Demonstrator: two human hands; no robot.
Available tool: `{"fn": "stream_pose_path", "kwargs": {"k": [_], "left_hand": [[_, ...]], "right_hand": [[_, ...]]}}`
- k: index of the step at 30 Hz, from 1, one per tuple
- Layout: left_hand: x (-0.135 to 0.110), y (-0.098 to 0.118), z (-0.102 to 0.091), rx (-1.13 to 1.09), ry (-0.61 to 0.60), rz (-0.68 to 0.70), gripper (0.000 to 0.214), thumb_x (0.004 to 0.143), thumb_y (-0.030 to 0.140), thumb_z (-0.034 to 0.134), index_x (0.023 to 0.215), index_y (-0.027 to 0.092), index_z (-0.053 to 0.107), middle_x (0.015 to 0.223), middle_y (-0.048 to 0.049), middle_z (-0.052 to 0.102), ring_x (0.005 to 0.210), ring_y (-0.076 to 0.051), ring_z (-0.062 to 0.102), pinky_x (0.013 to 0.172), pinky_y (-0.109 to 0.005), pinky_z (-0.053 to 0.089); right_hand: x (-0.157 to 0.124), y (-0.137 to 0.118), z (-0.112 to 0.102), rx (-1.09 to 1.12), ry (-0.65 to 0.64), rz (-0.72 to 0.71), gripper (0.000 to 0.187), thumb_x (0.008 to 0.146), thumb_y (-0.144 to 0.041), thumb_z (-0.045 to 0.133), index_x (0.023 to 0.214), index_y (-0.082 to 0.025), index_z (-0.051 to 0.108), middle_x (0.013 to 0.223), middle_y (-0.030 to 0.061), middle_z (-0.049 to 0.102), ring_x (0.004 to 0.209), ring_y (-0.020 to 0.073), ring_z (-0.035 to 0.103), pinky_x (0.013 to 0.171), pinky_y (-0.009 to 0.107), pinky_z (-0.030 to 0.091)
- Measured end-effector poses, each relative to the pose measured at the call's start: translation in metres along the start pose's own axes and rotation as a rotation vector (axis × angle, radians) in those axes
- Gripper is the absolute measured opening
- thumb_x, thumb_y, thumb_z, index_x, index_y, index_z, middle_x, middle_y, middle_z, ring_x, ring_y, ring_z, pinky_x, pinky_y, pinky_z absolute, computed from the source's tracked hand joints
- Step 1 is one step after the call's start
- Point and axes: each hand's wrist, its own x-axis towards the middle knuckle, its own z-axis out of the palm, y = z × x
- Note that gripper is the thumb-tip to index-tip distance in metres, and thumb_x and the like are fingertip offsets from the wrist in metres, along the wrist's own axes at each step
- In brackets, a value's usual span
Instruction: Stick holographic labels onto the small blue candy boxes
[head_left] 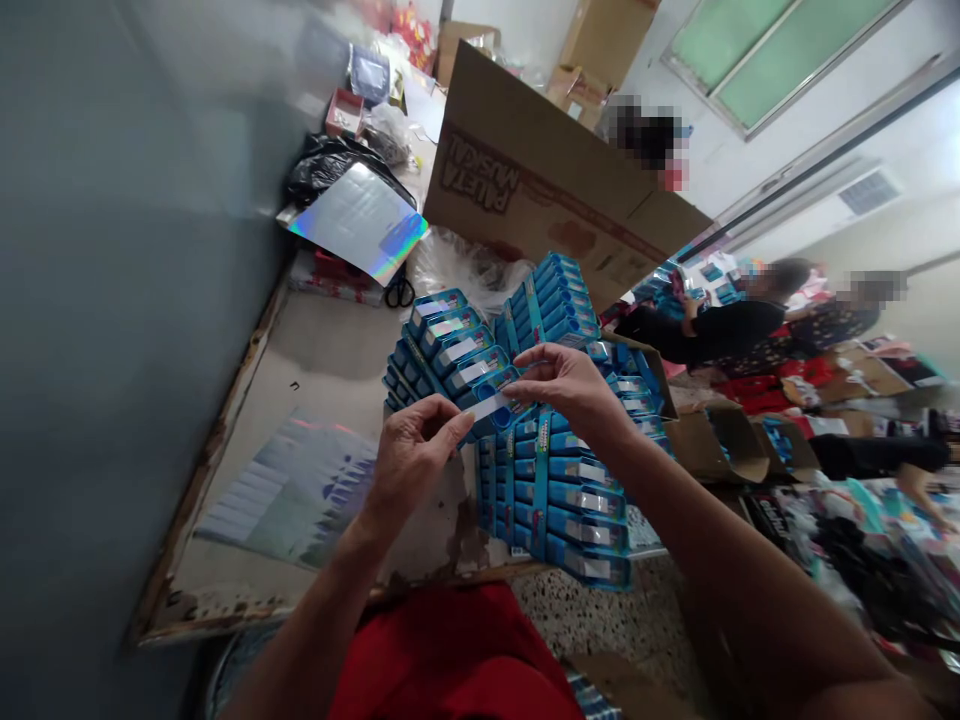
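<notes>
My left hand point(411, 455) and my right hand point(564, 385) meet over a fanned row of small blue boxes point(457, 350) with white labels. Between them they pinch a thin pale strip point(491, 406), likely a sticker, held just above one box. The left fingers are curled onto the strip's near end, and the right thumb and fingers grip its far end. A block of more blue boxes point(559, 495) lies flat under my right wrist. Another stack of blue boxes point(551, 295) stands behind.
A shiny holographic sheet point(364, 220) and black scissors point(400, 292) lie at the table's far side. A big cardboard flap point(540, 190) stands behind. A printed sheet point(289, 490) lies near left. People sit among cartons on the right point(720, 325).
</notes>
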Motion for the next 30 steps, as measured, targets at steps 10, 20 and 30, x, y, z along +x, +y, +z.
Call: {"fn": "stream_pose_path", "kwargs": {"k": [10, 20, 30], "left_hand": [[0.015, -0.007, 0.005, 0.069, 0.058, -0.006, 0.03, 0.082, 0.042, 0.074, 0.065, 0.019, 0.064, 0.059, 0.003, 0.051, 0.056, -0.011, 0.045, 0.051, -0.024, 0.036], [0.034, -0.057, 0.011, -0.324, 0.021, -0.27, 0.034, 0.071, 0.046, 0.085, 0.066, 0.017, 0.067, 0.061, 0.0, 0.06, 0.055, -0.011, 0.053, 0.055, -0.025, 0.043], [0.023, -0.13, -0.06, 0.305, 0.35, -0.151, 0.028, 0.079, 0.045, 0.078, 0.087, 0.019, 0.072, 0.082, -0.0048, 0.073, 0.077, -0.02, 0.066, 0.075, -0.031, 0.05]], "right_hand": [[0.022, 0.014, 0.006, -0.182, 0.093, -0.075, 0.046, 0.058, -0.035, 0.088, 0.09, -0.021, 0.058, 0.066, -0.0031, 0.066, 0.055, 0.0139, 0.058, 0.051, 0.025, 0.041], [0.034, 0.024, -0.012, -0.483, 0.193, -0.095, 0.053, 0.051, -0.042, 0.095, 0.086, -0.021, 0.06, 0.07, -0.0055, 0.056, 0.061, 0.0118, 0.051, 0.053, 0.023, 0.038], [0.004, 0.004, -0.036, -0.582, -0.008, -0.058, 0.054, 0.073, -0.056, 0.082, 0.117, -0.027, 0.07, 0.089, 0.0111, 0.076, 0.075, 0.024, 0.069, 0.065, 0.04, 0.048]]}}
